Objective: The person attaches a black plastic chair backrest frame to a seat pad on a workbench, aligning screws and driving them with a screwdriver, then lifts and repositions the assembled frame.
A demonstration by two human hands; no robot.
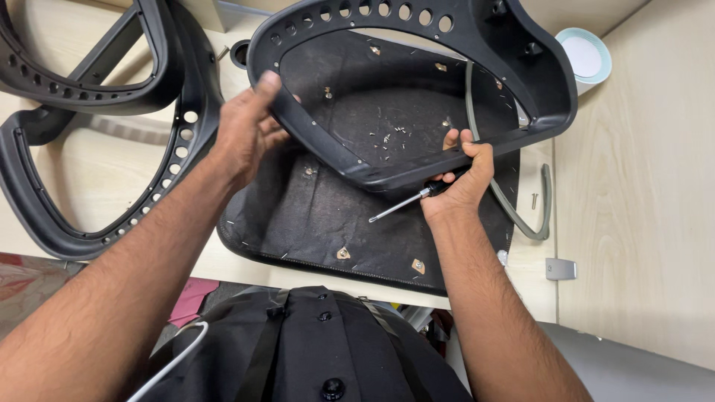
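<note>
Black frame (417,160) gripped between both hands.

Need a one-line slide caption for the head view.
Both hands grip a black chair frame over a fabric seat panel; right hand also holds a screwdriver, left hand steadies.

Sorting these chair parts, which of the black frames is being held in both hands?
The black frame at top centre, tilted over the dark seat pad; the other frames lie untouched at left.

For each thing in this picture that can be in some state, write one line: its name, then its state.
Black plastic frame: lifted, tilted, gripped by both hands.
Left hand: closed on the frame's edge.
Right hand: holding frame and screwdriver.
Screwdriver: held, tip free.
Black seat panel: lying flat, loose screws on it.
Spare frames: lying stacked on the table.
</note>
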